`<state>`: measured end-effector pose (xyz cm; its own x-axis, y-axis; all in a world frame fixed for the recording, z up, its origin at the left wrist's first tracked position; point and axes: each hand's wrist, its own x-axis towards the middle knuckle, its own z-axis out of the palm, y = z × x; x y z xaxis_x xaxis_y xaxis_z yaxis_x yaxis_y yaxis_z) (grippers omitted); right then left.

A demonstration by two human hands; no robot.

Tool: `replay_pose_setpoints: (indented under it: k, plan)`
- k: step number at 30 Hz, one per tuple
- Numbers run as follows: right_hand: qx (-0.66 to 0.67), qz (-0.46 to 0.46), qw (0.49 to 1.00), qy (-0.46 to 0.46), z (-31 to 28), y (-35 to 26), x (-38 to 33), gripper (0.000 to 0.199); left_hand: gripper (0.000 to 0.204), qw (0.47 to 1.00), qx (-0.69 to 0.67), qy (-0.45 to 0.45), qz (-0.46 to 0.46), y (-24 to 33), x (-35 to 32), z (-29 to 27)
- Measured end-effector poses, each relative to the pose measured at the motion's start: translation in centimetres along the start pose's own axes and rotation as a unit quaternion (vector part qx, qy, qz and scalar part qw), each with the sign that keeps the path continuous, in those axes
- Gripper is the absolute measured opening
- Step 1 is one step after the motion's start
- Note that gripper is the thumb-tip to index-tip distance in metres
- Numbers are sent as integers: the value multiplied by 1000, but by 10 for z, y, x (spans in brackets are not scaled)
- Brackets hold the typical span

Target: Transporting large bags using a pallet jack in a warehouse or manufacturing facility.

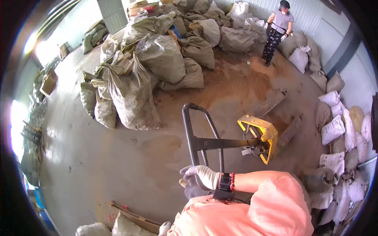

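Note:
My right hand [201, 177], in a white knit glove with grey fingers, is closed at the near end of the black loop handle [189, 131] of a yellow pallet jack [271, 131]. The glove covers the part of the bar it grips. Beneath it is more grey glove material, and I cannot make out whose fingers those are. A black band and red beads circle my right wrist. At the lower edge, beside my orange-pink clothing, a bit of my gloved left hand [164, 228] shows, fingers hidden. The jack's forks [289, 131] point away to the right, bare on the floor.
Large stuffed sacks [161, 59] are piled at the far middle. White and brown sacks [332, 129] line the right wall. A person [277, 29] in gloves stands at the far right. Reddish-brown dirt [232, 78] covers part of the floor. More sacks [128, 226] lie near the lower edge.

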<state>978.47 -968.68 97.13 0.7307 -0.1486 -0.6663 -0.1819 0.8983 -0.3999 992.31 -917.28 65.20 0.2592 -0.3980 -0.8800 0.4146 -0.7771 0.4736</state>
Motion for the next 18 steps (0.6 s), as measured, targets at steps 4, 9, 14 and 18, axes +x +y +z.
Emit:
replay_pose_setpoints:
  k: [4,9,14,18]
  plan:
    - [15,-18,999,44,12,4,38,24,34,986,140,82,31,109,-12,-8]
    - [2,-32,999,9,50,16,67,21,28,989,35,126,70,157,-3,-56]
    - [-13,-32,999,23,94,39,92,23,26,992,20,82,97,171,16,-94]
    - [0,-50,998,40,113,61,108,20,30,984,152,41,81,207,8,-122]
